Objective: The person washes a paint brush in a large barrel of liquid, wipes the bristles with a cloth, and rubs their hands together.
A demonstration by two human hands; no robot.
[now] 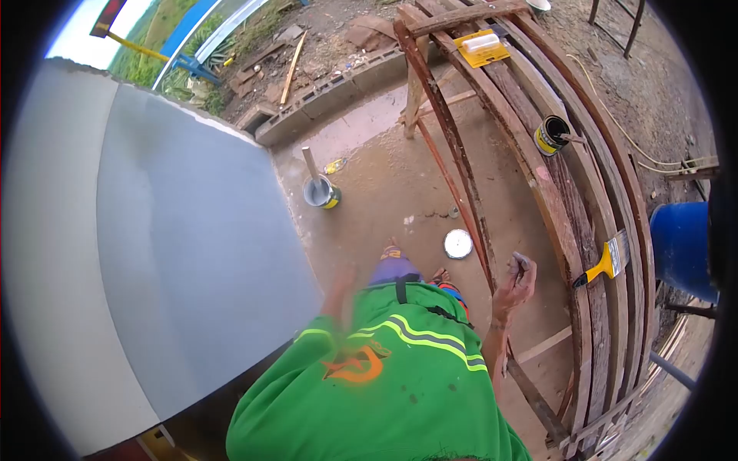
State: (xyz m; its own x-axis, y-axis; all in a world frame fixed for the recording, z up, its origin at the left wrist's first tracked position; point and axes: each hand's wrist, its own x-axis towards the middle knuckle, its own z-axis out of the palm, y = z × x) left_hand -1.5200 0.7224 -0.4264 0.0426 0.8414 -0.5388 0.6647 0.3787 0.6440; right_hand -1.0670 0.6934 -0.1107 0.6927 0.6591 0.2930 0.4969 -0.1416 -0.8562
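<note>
Wooden trestle [563,219], one brush [607,262] on it, two labelled cans [543,143] [333,198], right hand [517,284] loosely curled, left hand [339,283] blurred, grip unclear

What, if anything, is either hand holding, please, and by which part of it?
Nothing shows held in the right hand; the left hand is too blurred to tell. The yellow-handled brush lies on the wooden boards.

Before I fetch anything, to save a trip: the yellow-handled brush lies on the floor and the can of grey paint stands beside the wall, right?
Not quite: the head view shows the yellow-handled brush lying on the wooden slats, not the floor. The can of grey paint does stand beside the wall.
</note>
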